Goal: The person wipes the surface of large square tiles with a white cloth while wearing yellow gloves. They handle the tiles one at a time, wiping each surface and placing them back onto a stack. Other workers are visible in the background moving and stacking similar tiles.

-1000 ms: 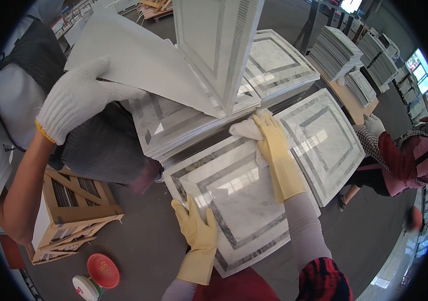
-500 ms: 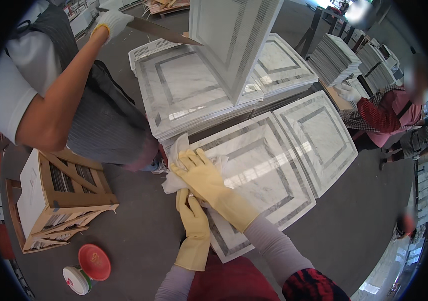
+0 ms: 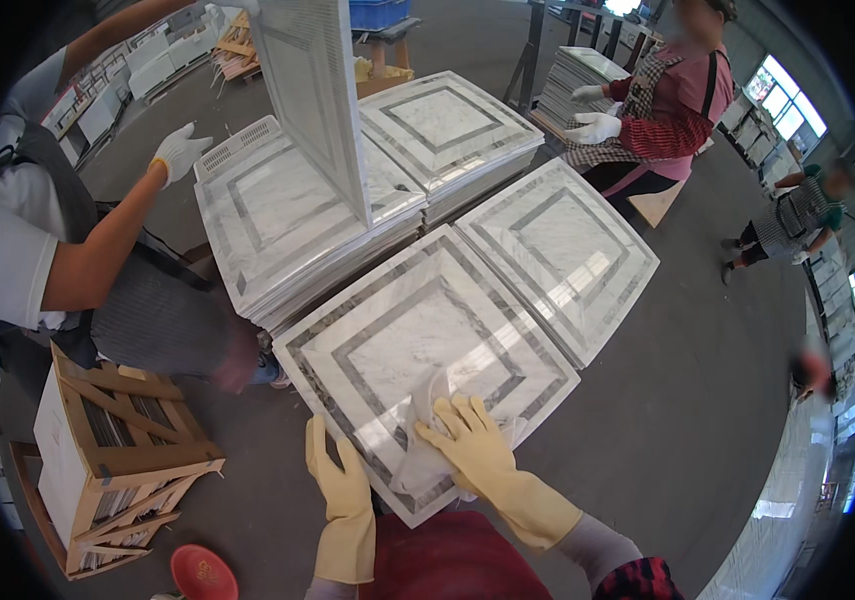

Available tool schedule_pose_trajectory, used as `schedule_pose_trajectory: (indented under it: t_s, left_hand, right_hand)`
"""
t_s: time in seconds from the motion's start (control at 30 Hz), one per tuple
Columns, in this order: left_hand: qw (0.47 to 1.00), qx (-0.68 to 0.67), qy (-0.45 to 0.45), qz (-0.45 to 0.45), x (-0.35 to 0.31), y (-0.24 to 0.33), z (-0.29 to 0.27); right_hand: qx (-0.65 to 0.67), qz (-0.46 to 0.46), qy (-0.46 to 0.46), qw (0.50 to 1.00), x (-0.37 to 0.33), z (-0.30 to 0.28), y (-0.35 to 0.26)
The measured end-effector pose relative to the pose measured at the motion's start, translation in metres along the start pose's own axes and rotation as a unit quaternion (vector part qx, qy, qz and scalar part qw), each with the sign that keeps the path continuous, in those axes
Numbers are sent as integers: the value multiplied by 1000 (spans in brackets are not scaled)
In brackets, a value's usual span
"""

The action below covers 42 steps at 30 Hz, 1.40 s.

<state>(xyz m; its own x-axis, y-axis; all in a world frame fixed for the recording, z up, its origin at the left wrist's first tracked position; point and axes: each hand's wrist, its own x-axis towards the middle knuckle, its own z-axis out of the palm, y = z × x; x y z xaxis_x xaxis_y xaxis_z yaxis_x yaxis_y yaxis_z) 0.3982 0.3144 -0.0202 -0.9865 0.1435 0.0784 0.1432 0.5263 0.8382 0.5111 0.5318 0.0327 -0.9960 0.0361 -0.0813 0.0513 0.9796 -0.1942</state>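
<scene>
A white and grey marble panel (image 3: 402, 335) with nested rectangular bands lies face up before me. My right hand (image 3: 482, 455), in a yellow rubber glove, presses a thin whitish cloth (image 3: 427, 450) onto its near corner. Some of the cloth bunches out around the fingers. Beside the panel's near left edge is my left hand (image 3: 339, 490), gloved the same way, thumb and fingers apart and holding nothing. Whether its fingertips touch the edge I cannot tell.
A second panel (image 3: 567, 255) adjoins on the right. Behind are panel stacks (image 3: 452, 120) and an upright panel (image 3: 317, 110) by a co-worker's white-gloved hand (image 3: 182, 153). A wooden crate (image 3: 137, 420) and red basin (image 3: 204, 575) stand left. Another person (image 3: 667, 110) works back right.
My right hand has moved the cloth from the panel's left edge to its near corner. My left hand has come away from the cloth. The view has shifted, and the co-worker's blade is out of sight.
</scene>
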Motion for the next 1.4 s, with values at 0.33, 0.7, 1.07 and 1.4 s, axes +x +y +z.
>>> schedule_pose_trajectory:
  t_s: [0.33,0.7,1.07,1.4]
  left_hand:
    - [976,204,-19,-72,17,45,44]
    - [975,217,-8,-40,15,45,52]
    - [980,190,6,-58,16,44,51]
    - [995,-89,28,36,-28,-43,13]
  right_hand:
    - [38,84,124,988,204,-8,104]
    - [104,156,251,950,169,15,220]
    - [246,325,222,886,-88,16,168]
    - [581,433,206,657,-261,105,125]
